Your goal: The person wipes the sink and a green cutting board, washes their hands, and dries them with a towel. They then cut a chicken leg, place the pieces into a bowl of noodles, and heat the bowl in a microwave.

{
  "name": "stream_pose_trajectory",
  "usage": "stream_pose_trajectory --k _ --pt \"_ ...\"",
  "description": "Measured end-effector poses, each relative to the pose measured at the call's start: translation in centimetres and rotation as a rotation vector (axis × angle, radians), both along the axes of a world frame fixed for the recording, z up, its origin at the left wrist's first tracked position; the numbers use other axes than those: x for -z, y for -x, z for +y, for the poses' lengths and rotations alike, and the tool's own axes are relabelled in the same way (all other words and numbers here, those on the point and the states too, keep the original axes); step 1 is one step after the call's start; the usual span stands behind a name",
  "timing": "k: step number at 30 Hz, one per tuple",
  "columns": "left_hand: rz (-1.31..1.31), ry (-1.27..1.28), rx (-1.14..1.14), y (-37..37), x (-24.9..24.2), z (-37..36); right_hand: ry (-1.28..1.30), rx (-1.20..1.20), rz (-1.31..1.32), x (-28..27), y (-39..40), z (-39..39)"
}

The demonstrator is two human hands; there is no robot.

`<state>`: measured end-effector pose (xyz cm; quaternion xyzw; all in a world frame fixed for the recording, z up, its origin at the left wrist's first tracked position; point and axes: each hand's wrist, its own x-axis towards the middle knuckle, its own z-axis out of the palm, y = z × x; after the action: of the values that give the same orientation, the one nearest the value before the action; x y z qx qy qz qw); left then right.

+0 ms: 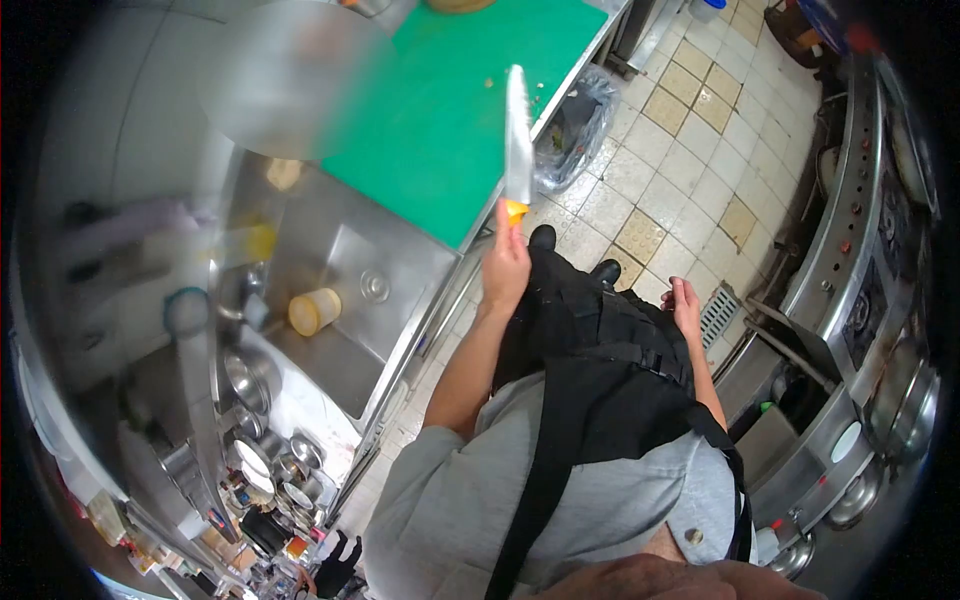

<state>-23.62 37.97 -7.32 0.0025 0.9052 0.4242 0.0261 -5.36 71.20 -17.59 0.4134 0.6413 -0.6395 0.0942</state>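
My left hand [507,268] is closed around the yellow handle of a kitchen knife [518,140]. The long blade points away from me, over the front edge of a large green cutting board [420,130]. A few small scraps lie on the board near the blade. Lower and to the right, my right hand [683,303] hangs beside the black apron [610,340]. Its fingers are loosely bent and apart, with nothing seen in them.
Left of me is a steel sink [345,265] holding a yellowish tub [315,311]. A bin with a clear liner [575,130] stands by the counter. Bowls and utensils [285,470] crowd the lower left. A stove [840,260] lines the right; the floor is tiled [650,180].
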Motion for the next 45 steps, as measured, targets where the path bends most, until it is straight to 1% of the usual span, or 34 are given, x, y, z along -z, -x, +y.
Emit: stream_pose_trajectory --k 1,2,3,5,6,8,9,11,12,16,18,19,21,22,23,25,26,29,30,32,33,35,36,37,39,40,41,42,44,45 --pt "0.143 -0.023 -0.02 0.6 -1.2 -0.5 -0.002 0.008 -0.002 -0.7 0.1 0.0" --pt "-0.055 -0.114 -0.1 1.2 -2.6 -1.4 -0.017 0.017 -0.028 -1.5 0.1 0.0" --pt "0.144 -0.092 -0.144 2.0 1.0 -3.2 -0.029 0.023 -0.055 -2.0 0.0 -0.1" --pt "0.049 -0.035 -0.266 3.8 0.3 -5.3 -0.018 0.036 -0.057 -1.4 -0.6 -0.1" --pt "0.051 -0.036 -0.263 4.5 -0.1 -5.6 -0.009 0.049 -0.055 -1.1 -0.8 -0.1" --pt "-0.059 0.114 -0.296 5.3 -0.6 -5.9 -0.033 0.033 -0.062 -0.5 -1.4 -0.4" --pt "-0.06 0.114 -0.295 5.5 -0.5 -5.4 -0.056 0.012 -0.067 -0.4 -1.5 -0.6" --pt "-0.056 0.106 -0.161 5.4 0.1 -3.6 -0.067 0.002 -0.066 0.2 -1.8 -1.2" --pt "-0.055 0.19 -0.104 5.5 0.3 -2.7 -0.08 -0.006 -0.061 0.3 -1.8 -1.4" --pt "-0.1 0.091 -0.02 5.2 -0.8 0.4 -0.045 0.003 -0.028 -0.4 -0.5 -2.4" --pt "-0.056 0.085 0.189 4.8 0.2 0.3 -0.034 0.019 -0.037 -0.4 0.1 -2.5" --pt "-0.053 0.08 0.188 4.7 0.8 0.0 -0.019 0.034 -0.05 -0.4 0.3 -2.4" --pt "0.19 -0.005 0.303 4.5 1.9 -0.7 -0.025 0.046 -0.052 -0.5 0.6 -2.4" --pt "0.14 -0.004 0.295 4.3 0.5 -1.2 -0.025 0.06 -0.056 -0.6 0.6 -2.3" --pt "0.142 -0.009 0.296 4.5 -0.3 -1.6 -0.03 0.061 -0.054 -0.6 0.6 -2.3" --pt "0.031 0.047 0.088 4.8 -1.2 -2.7 -0.018 0.086 -0.066 -0.5 0.3 -2.3" --pt "0.006 0.051 0.025 5.1 -1.1 -3.4 -0.018 0.076 -0.062 -0.6 0.3 -2.4" --pt "0.038 0.105 -0.081 5.3 -0.2 -5.2 -0.047 0.053 -0.043 -0.9 0.9 -2.9" --pt "0.048 0.108 -0.106 5.0 -0.6 -5.4 -0.056 0.023 -0.033 -1.5 1.2 -3.1" --pt "-0.152 0.095 -0.086 3.8 -1.6 -5.3 -0.063 -0.045 -0.002 -0.9 1.5 -2.8" --pt "-0.142 0.099 -0.13 3.1 -1.7 -5.6 -0.055 -0.087 0.012 -1.3 2.1 -2.9" --pt "-0.059 -0.01 0.252 0.8 -1.6 -6.1 -0.047 -0.174 0.023 -1.9 3.8 -2.6" --pt "-0.055 -0.002 0.283 -0.6 -2.6 -5.8 0.001 -0.206 0.031 -1.6 4.6 -2.3" --pt "-0.054 0.011 0.309 -2.3 -3.6 -5.2 0.024 -0.289 0.045 -1.2 5.3 -2.0" --pt "-0.232 0.001 0.121 -6.1 -6.4 -4.0 0.056 -0.314 0.099 -1.2 6.9 -1.4" --pt "-0.168 -0.038 -0.004 -8.6 -6.4 -3.7 0.076 -0.359 0.077 -2.3 7.7 -1.6" --pt "-0.097 -0.073 -0.115 -10.6 -6.4 -3.5 0.128 -0.379 0.087 -1.5 8.1 -1.3" --pt "-0.086 -0.054 -0.17 -12.2 -7.5 -3.6 0.149 -0.455 0.095 -1.1 8.6 -1.0" --pt "-0.432 -0.509 -0.555 -14.9 -10.1 -4.0 0.16 -0.637 0.088 -2.0 9.8 -1.5" --pt "-0.415 -0.501 -0.587 -16.1 -9.8 -4.4 0.213 -0.703 0.115 -2.0 10.2 -1.7"
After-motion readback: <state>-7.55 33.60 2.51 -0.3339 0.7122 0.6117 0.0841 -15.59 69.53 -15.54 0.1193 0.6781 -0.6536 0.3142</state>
